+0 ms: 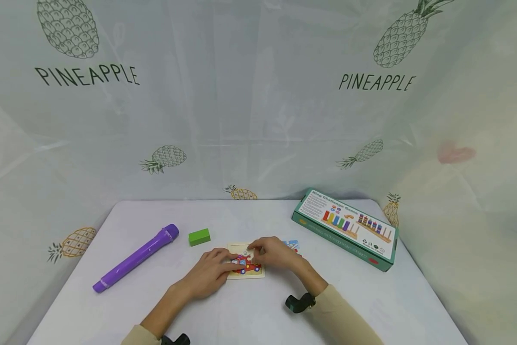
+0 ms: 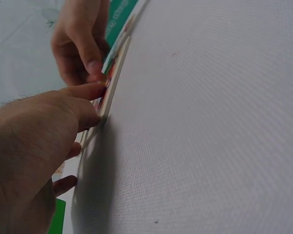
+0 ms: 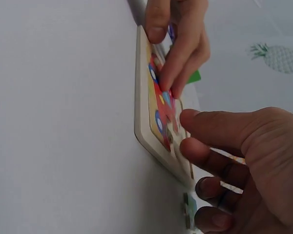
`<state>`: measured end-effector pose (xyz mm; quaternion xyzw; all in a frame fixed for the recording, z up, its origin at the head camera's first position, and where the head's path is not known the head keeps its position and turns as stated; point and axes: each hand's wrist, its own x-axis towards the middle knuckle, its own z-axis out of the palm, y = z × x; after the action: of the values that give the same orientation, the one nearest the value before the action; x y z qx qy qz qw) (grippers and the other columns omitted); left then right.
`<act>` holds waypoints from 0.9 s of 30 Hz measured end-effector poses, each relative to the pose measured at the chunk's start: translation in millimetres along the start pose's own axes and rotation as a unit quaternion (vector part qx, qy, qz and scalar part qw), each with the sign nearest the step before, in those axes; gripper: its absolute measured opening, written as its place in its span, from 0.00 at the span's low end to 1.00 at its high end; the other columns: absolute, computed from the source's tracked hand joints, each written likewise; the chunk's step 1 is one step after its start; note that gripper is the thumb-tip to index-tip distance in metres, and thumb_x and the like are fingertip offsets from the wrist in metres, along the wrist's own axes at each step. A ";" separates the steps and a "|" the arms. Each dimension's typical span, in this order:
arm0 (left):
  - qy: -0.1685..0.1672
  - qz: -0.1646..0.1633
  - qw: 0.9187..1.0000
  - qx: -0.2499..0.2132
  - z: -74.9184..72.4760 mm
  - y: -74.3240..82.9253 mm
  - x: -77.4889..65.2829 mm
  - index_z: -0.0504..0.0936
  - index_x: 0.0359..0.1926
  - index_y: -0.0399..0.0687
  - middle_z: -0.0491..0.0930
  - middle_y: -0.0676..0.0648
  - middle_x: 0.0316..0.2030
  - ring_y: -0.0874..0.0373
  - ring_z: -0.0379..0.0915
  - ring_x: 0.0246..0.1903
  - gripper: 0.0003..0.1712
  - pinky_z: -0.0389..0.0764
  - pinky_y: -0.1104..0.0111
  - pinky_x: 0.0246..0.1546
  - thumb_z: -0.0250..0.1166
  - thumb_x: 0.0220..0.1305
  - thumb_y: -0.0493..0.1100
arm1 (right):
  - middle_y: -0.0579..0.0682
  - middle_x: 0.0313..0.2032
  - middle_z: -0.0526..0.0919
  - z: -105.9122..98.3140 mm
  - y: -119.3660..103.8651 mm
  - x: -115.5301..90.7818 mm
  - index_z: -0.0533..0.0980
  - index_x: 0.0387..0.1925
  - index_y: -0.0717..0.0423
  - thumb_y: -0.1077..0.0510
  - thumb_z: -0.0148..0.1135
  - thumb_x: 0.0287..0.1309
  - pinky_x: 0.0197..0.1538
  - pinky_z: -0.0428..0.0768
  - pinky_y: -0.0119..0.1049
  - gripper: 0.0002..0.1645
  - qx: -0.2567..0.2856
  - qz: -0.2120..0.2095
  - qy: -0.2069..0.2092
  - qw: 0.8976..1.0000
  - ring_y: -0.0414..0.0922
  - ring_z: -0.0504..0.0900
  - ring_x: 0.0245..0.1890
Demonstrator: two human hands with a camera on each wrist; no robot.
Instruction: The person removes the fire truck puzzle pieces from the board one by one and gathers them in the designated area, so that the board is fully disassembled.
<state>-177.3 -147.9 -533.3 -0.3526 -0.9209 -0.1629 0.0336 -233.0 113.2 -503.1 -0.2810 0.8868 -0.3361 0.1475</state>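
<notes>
A small wooden jigsaw puzzle (image 1: 245, 275) with a red car picture lies in its pale frame on the table. My left hand (image 1: 206, 274) rests at its left side, its extended fingers pressing on the car pieces (image 3: 161, 100). My right hand (image 1: 273, 252) is over the upper right part of the puzzle, pinching a pale puzzle piece (image 3: 174, 132) between thumb and index fingertips, close against the board. Its other fingers are curled. A loose blue puzzle piece (image 1: 292, 245) lies just beyond the right hand, partly covered by it.
A green block (image 1: 199, 237) stands behind the left hand. The purple stick-shaped tube (image 1: 135, 258) lies slanted at the left. At the back right is a green Ring Challenge Game box (image 1: 346, 229). A pineapple-print curtain (image 1: 241, 120) hangs behind the white table (image 1: 241, 321).
</notes>
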 end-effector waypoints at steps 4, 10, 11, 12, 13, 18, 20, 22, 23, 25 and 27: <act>0.001 0.005 1.000 -0.006 -1.2 1.4 -0.1 0.79 0.62 0.77 0.73 0.56 0.63 0.51 0.62 0.66 0.25 0.65 0.45 0.61 0.58 0.71 0.42 | 0.40 0.27 0.77 5.4 -4.7 2.9 0.81 0.57 0.58 0.55 0.71 0.59 0.32 0.71 0.29 0.24 -0.020 0.006 -0.018 1.000 0.35 0.72 0.27; 0.003 0.006 1.000 -0.007 -1.5 2.6 -0.7 0.80 0.62 0.76 0.74 0.55 0.62 0.50 0.62 0.66 0.24 0.65 0.44 0.61 0.58 0.72 0.42 | 0.39 0.27 0.75 8.2 -7.6 4.9 0.82 0.57 0.55 0.53 0.72 0.59 0.32 0.69 0.29 0.25 -0.061 0.004 -0.018 0.998 0.34 0.71 0.27; 0.002 0.006 1.000 -0.005 -1.5 2.7 -0.7 0.80 0.62 0.76 0.74 0.55 0.62 0.50 0.62 0.66 0.24 0.65 0.44 0.61 0.58 0.72 0.42 | 0.39 0.27 0.75 8.6 -7.5 5.2 0.82 0.56 0.54 0.52 0.72 0.59 0.32 0.70 0.29 0.24 -0.065 0.005 -0.017 0.998 0.34 0.71 0.27; 0.002 0.006 1.000 -0.004 -1.4 2.7 -0.8 0.80 0.62 0.76 0.74 0.55 0.62 0.50 0.62 0.66 0.24 0.65 0.44 0.61 0.58 0.72 0.42 | 0.38 0.27 0.75 8.9 -7.3 5.4 0.82 0.56 0.54 0.52 0.72 0.59 0.33 0.70 0.29 0.24 -0.068 0.005 -0.016 0.998 0.34 0.71 0.27; 0.002 0.006 1.000 -0.003 -1.2 2.8 -0.9 0.80 0.62 0.76 0.74 0.55 0.62 0.50 0.62 0.66 0.24 0.65 0.44 0.61 0.58 0.72 0.42 | 0.38 0.27 0.75 9.2 -7.2 5.5 0.82 0.56 0.53 0.52 0.72 0.59 0.33 0.70 0.29 0.24 -0.071 0.005 -0.015 0.997 0.34 0.71 0.27; 0.000 0.007 1.000 0.001 -1.6 3.7 -1.0 0.79 0.62 0.77 0.75 0.54 0.62 0.50 0.62 0.65 0.24 0.66 0.44 0.61 0.58 0.72 0.42 | 0.37 0.26 0.75 9.7 -7.8 5.6 0.81 0.56 0.54 0.52 0.72 0.59 0.33 0.70 0.29 0.24 -0.069 0.002 -0.015 0.997 0.33 0.71 0.27; 0.000 0.006 1.000 0.003 -1.8 3.9 -1.1 0.79 0.62 0.77 0.75 0.54 0.62 0.50 0.63 0.65 0.24 0.66 0.44 0.60 0.58 0.72 0.42 | 0.37 0.26 0.75 9.8 -8.2 5.6 0.81 0.56 0.54 0.52 0.71 0.59 0.33 0.71 0.29 0.24 -0.066 0.001 -0.015 0.998 0.33 0.71 0.26; -0.002 0.005 1.000 0.004 -2.0 3.9 -0.9 0.79 0.62 0.77 0.75 0.54 0.62 0.49 0.62 0.66 0.24 0.66 0.43 0.60 0.58 0.72 0.43 | 0.37 0.25 0.75 9.9 -8.4 5.7 0.81 0.55 0.54 0.52 0.71 0.59 0.33 0.70 0.29 0.23 -0.067 0.001 -0.015 0.998 0.33 0.71 0.26; -0.003 0.004 1.000 0.005 -2.1 4.0 -0.9 0.79 0.62 0.77 0.75 0.54 0.62 0.49 0.62 0.66 0.24 0.66 0.43 0.60 0.58 0.73 0.43 | 0.37 0.25 0.75 9.9 -8.4 5.9 0.81 0.55 0.54 0.52 0.71 0.59 0.33 0.70 0.29 0.23 -0.067 0.001 -0.015 0.998 0.33 0.71 0.26; -0.004 0.003 1.000 0.006 -2.1 4.0 -0.9 0.79 0.62 0.78 0.75 0.54 0.62 0.49 0.62 0.66 0.24 0.66 0.43 0.60 0.58 0.73 0.43 | 0.38 0.26 0.75 10.0 -8.4 5.9 0.81 0.55 0.54 0.53 0.72 0.59 0.33 0.71 0.29 0.23 -0.066 0.001 -0.016 0.998 0.33 0.72 0.26; -0.006 0.002 1.000 0.009 -2.2 4.1 -0.7 0.78 0.63 0.78 0.74 0.54 0.62 0.49 0.62 0.66 0.24 0.66 0.43 0.60 0.58 0.73 0.43 | 0.38 0.26 0.75 9.7 -8.7 5.9 0.81 0.54 0.54 0.54 0.72 0.59 0.33 0.71 0.29 0.22 -0.063 0.001 -0.018 0.998 0.34 0.72 0.26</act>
<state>-174.2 -146.2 -530.3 -0.3552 -0.9218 -0.1523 0.0319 -229.8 99.4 -504.7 -0.2944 0.9037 -0.2746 0.1456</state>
